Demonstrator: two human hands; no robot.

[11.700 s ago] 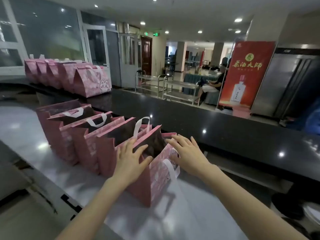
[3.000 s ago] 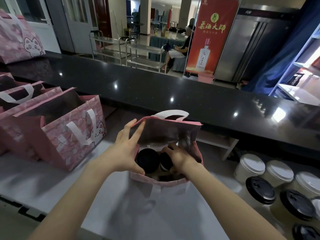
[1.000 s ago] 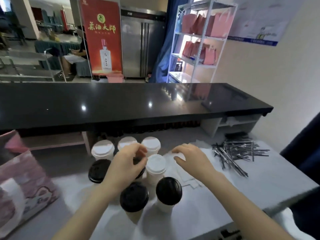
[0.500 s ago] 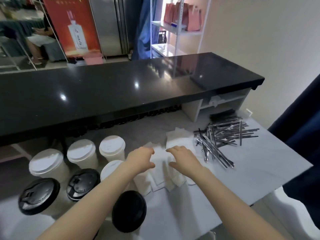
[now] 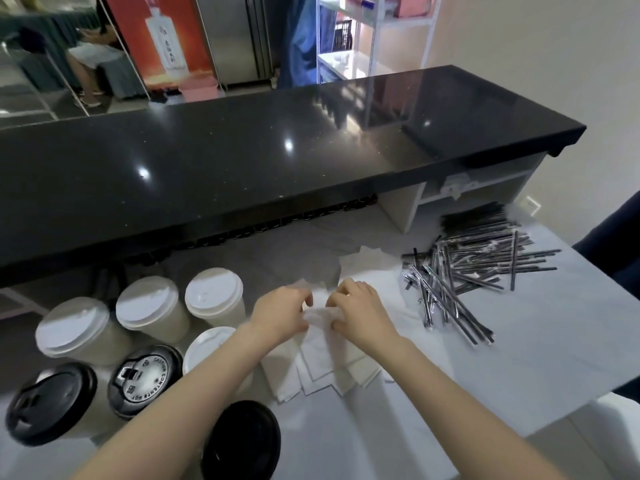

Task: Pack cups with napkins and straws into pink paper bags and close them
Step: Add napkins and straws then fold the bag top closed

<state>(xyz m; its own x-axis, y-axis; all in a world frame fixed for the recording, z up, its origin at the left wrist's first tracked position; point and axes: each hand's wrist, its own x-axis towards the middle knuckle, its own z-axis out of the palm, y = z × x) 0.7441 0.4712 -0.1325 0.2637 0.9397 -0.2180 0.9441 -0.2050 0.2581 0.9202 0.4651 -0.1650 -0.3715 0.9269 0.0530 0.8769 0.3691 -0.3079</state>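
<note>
two hands [image 5: 280, 317] [image 5: 362, 318] pinch a napkin [image 5: 320, 315]; lid [image 5: 145, 379] reads "caution contents hot".

The napkin [image 5: 320, 315] pinched between the left hand [image 5: 280, 315] and the right hand [image 5: 360, 315] is motion-blurred — its folds cannot be read, and the fingertips curl out of sight. The left forearm [image 5: 194, 393] covers much of a white-lid cup [image 5: 204, 348] at 8 o'clock. At 6 o'clock a black-lid cup [image 5: 246, 441] is cut by the bottom edge. At 11 o'clock the top edge crops the poster [image 5: 166, 39] and a seated person [image 5: 93, 53]; at 1 o'clock, the shelf [image 5: 374, 26]. The straws [image 5: 467, 271] at 3 o'clock overlap — too tangled to count.
</note>
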